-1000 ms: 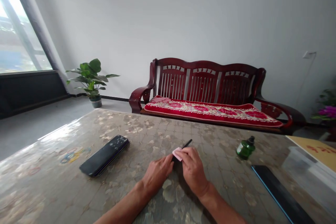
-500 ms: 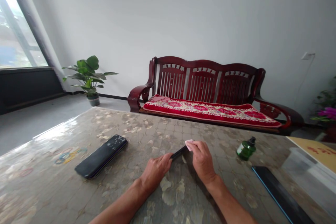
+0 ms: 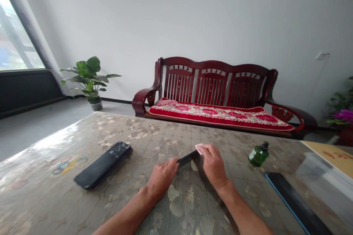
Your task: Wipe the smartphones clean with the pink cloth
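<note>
Gripping the nearer end of a slim black bar (image 3: 188, 158) over mid-table, our left hand (image 3: 163, 177) is curling its fingers round it; our right hand (image 3: 215, 166) is pinching a pale cloth (image 3: 199, 149) at the farther end; from the bar, we are seeing the far edge of the table (image 3: 168, 132) running across 12 o'clock; a black slab (image 3: 100, 169) is lying well apart at 9; a green bottle (image 3: 258, 156) is standing at 3; a clear box (image 3: 321, 178) is sitting farther out, just past 3; we are not making out either's contents.

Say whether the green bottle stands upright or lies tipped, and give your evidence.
Upright: the green bottle stands on the table with its black top uppermost.
</note>
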Motion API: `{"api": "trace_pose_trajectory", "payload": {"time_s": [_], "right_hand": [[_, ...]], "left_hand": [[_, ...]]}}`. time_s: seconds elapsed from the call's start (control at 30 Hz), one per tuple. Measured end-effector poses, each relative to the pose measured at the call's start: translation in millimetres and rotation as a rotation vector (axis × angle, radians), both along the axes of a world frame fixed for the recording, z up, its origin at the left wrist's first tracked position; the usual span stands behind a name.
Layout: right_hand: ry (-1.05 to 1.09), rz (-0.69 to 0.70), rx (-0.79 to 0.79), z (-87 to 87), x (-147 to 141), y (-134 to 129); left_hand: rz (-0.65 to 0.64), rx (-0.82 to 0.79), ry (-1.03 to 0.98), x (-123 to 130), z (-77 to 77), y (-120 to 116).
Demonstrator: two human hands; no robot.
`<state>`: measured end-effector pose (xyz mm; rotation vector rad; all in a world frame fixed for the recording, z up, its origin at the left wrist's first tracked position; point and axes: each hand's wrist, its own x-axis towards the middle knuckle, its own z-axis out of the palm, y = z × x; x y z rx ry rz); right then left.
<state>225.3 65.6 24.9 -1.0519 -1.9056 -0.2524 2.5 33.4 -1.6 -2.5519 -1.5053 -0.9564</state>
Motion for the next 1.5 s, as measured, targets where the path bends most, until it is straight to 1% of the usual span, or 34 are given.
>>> {"api": "trace_pose_trajectory", "payload": {"time_s": [0.1, 0.2, 0.27, 0.33, 0.43, 0.53, 0.63, 0.73, 0.8, 0.87, 1.0, 1.07, 1.13, 1.27, 1.33, 1.5], "right_hand": [[-0.037, 0.047, -0.004, 2.6, -11.4, -8.9], [-0.104, 0.151, 0.000, 6.3, -29.0, -22.1], [-0.137, 0.179, -0.001, 7.9, -33.6, -25.5], [-0.134, 0.145, -0.003, 8.1, -28.8, -21.9], [-0.080, 0.042, -0.006, 6.0, -10.8, -8.6], [-0.037, -0.008, -0.007, 2.8, 0.3, -0.2], [-0.040, 0.026, 0.004, 1.9, -7.4, -5.5], [-0.090, 0.136, 0.006, 4.0, -22.4, -16.8], [-0.116, 0.173, -0.006, 5.8, -26.4, -20.0], [-0.111, 0.153, -0.017, 6.8, -22.4, -17.2], [-0.049, 0.060, 0.008, 5.2, -4.9, -4.1], [-0.027, 0.040, 0.024, 4.2, -2.7, -2.9], [-0.027, 0.060, 0.022, 4.0, -8.1, -7.7], [-0.095, 0.173, -0.008, 5.6, -25.0, -21.0], [-0.110, 0.179, -0.012, 6.3, -25.6, -21.1], [-0.060, 0.056, -0.007, 6.7, -7.2, -6.8]], "left_hand": [[0.030, -0.007, -0.017, 1.7, 0.3, 0.4], [0.011, -0.031, -0.032, 2.4, 1.6, 0.3], [0.003, -0.049, -0.036, 2.2, 1.9, 0.4], [0.027, -0.072, -0.025, 2.0, 1.8, 1.0], [0.092, -0.121, -0.001, 2.3, 1.7, 2.3], [0.113, -0.152, 0.001, 3.2, 2.3, 3.1], [0.105, -0.145, -0.013, 4.0, 3.4, 2.7], [0.064, -0.126, -0.035, 4.5, 4.5, 1.4], [0.035, -0.117, -0.049, 4.7, 4.9, 0.7], [0.036, -0.112, -0.052, 4.9, 4.8, 0.6], [0.072, -0.114, -0.037, 5.0, 3.5, 1.7], [0.073, -0.112, -0.039, 5.1, 3.1, 2.1], [0.068, -0.111, -0.049, 5.2, 3.3, 2.1], [0.039, -0.127, -0.076, 4.8, 4.6, 1.0], [0.024, -0.129, -0.091, 4.5, 4.7, 0.6], [0.049, -0.125, -0.064, 4.5, 3.1, 0.5]]}}
